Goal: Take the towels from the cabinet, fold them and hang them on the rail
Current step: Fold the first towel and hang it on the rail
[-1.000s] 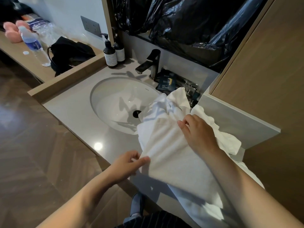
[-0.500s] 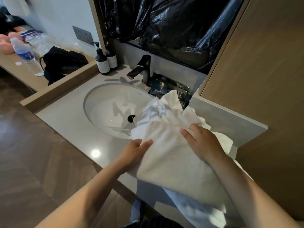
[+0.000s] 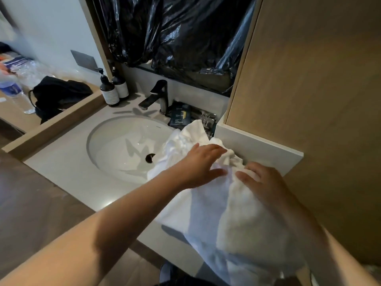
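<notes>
White towel [image 3: 237, 207] spread on grey counter [image 3: 68, 168], right of the sink [image 3: 123, 145], one end hanging over the front edge.
Left hand [image 3: 201, 164] and right hand [image 3: 261, 180] flat on the towel, fingers wide, gripping nothing. Black tap [image 3: 156, 96] and two dark bottles [image 3: 113, 89] behind the sink; black plastic [image 3: 175, 32] above; wooden cabinet [image 3: 309, 89] at right.

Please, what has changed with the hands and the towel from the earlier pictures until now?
The left hand left the towel's near left edge, which it was pinching, and moved up across the white towel to its bunched far end; it now lies flat, with no grip. The right hand stayed pressed on the towel. The towel stayed on the counter, with its left part over the sink.
</notes>
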### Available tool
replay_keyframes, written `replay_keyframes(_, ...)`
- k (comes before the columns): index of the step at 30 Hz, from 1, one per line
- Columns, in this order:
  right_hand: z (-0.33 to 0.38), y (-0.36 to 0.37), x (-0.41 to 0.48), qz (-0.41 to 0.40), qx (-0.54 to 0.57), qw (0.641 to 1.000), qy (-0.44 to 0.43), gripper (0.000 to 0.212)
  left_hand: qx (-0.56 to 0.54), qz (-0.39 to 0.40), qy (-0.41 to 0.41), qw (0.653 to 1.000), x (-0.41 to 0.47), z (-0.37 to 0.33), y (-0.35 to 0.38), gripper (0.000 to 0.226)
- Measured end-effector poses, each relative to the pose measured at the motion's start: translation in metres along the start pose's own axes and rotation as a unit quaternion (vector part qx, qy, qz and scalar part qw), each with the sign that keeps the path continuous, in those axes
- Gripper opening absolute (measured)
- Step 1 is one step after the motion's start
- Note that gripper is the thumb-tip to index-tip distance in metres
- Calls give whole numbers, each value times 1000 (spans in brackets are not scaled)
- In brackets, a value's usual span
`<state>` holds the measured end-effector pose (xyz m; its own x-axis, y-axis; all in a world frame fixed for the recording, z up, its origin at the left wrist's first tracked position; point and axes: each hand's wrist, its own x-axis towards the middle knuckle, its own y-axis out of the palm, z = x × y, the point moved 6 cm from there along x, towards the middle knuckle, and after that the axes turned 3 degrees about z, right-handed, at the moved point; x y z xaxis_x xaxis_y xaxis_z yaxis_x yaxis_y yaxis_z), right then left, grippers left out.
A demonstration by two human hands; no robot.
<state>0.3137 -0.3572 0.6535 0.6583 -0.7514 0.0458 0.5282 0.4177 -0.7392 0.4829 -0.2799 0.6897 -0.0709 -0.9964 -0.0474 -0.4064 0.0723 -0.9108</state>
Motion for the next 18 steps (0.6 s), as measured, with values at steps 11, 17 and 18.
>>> replay_keyframes(11, 22, -79, -15, -28, -122, 991, -37, 55, -36, 30, 25, 999, 18, -5, -52, 34)
replay_keyframes(17, 84, -135, -13, -166, -193, 952, -172, 26, 139, -176, 119, 967, -10, -42, -145, 48)
replay_keyframes(18, 85, -133, -16, -155, -193, 953, -177, 25, 154, -174, 118, 966, -17, -41, -145, 54)
